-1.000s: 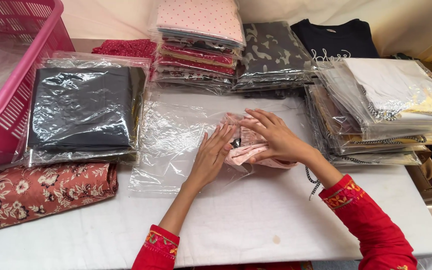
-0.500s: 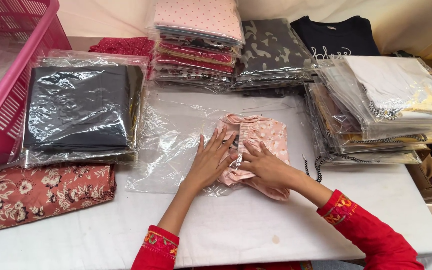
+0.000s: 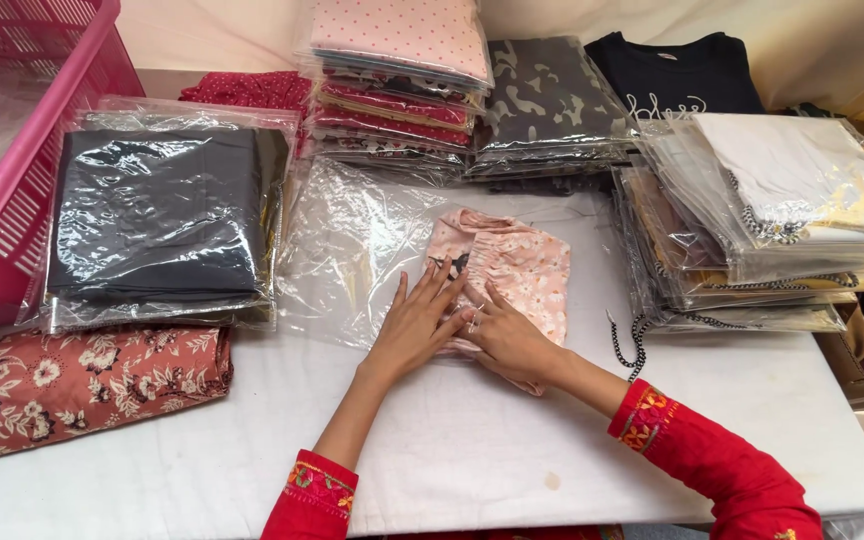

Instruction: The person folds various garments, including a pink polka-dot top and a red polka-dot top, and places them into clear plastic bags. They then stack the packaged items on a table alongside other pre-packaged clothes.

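Hands first: my left hand [image 3: 414, 325] lies flat and open, fingers spread, pressing on the near left edge of a folded pale pink floral cloth garment [image 3: 512, 265]. My right hand [image 3: 508, 338] is open too, palm down on the near edge of the same garment, its fingertips touching those of my left hand. Neither hand grips anything; both just press the cloth against the white-covered worktop [image 3: 472, 460].

The garment sits directly under and just beyond my hands, its left part lying on a clear, empty plastic bag [image 3: 352, 245] that spreads out to the left of my left hand. Further left of that hand is a stack of black garments in shiny clear bags [image 3: 157, 220], and nearer to me on that side a folded rust-red floral cloth [image 3: 92, 380]. Far left stands a pink plastic basket [image 3: 32, 190].

Beyond my hands are stacks of bagged pink, red and grey patterned clothes [image 3: 402, 80]. To the right of my right hand rises a pile of bagged pale garments [image 3: 752, 220], with a black-and-white cord [image 3: 624, 345] lying just beside my right wrist.
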